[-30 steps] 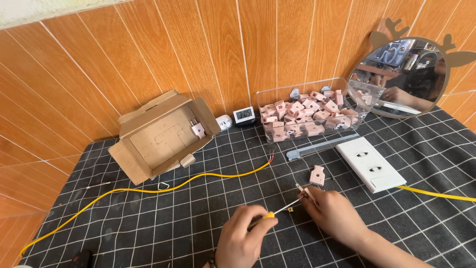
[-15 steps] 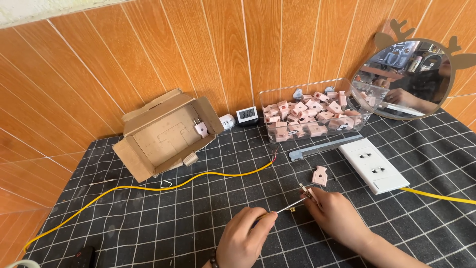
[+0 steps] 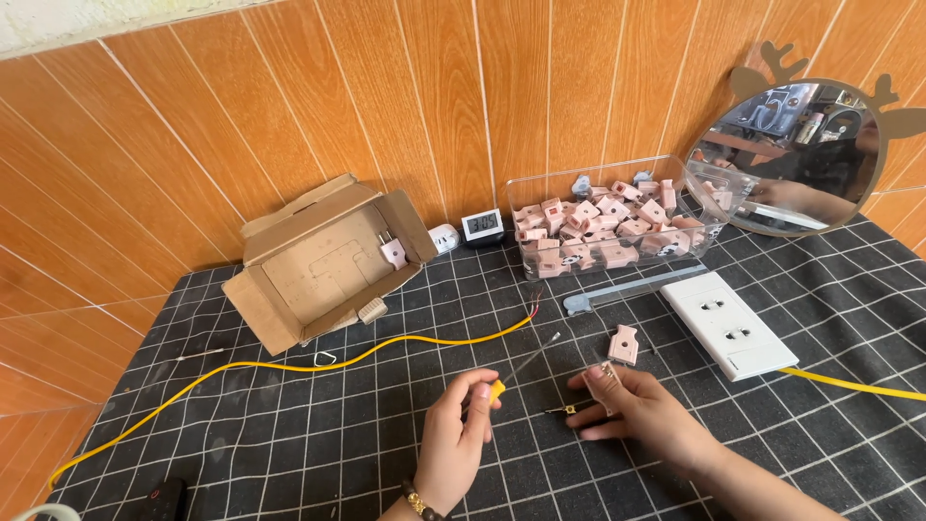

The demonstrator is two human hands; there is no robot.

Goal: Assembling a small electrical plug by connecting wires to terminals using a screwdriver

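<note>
The screwdriver [image 3: 526,367], yellow-handled, sits clamped in the left hand [image 3: 461,439] fingers over the bench [image 3: 289,444]. The right hand [image 3: 632,410] fingers pinch a small metal part; the pink plug piece [image 3: 624,344] lies apart, seemingly unassembled.

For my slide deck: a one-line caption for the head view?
Left hand holds a yellow-handled screwdriver; right hand rests beside a pink plug part.

Bright, even daylight fills the scene, with soft, faint shadows under the hands. The orange wall tiles [image 3: 405,106] show a mild sheen. The far right mirror [image 3: 796,154] reflects brightly. Focus is sharp; straight lines bow slightly toward the edges.
</note>
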